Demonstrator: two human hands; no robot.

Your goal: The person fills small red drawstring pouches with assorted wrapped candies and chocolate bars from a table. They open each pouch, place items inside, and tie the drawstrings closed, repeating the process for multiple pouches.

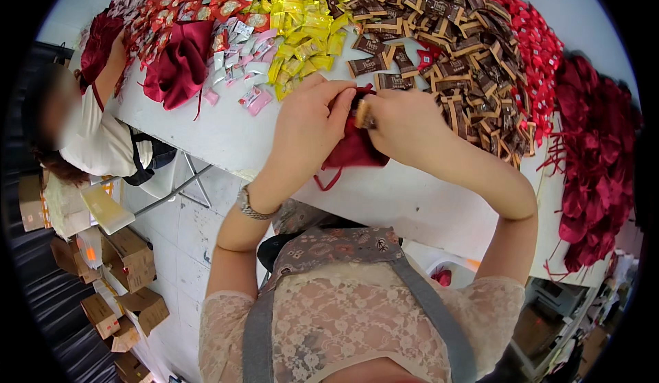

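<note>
At the table's near edge, my left hand is closed on the upper edge of a dark red drawstring pouch. The fingers of my right hand pinch a brown and tan wrapped candy at the pouch's mouth. How far the candy is inside cannot be made out, since my fingers cover part of the opening. A loop of red cord hangs from the pouch. Just beyond my hands lie loose brown candies, yellow-wrapped candies and pink and white ones.
The white table carries a large heap of brown candies, with red packets beyond. Stacked red pouches fill the right end. Another filled-looking pouch stands left, near a seated person. Cardboard boxes lie on the floor.
</note>
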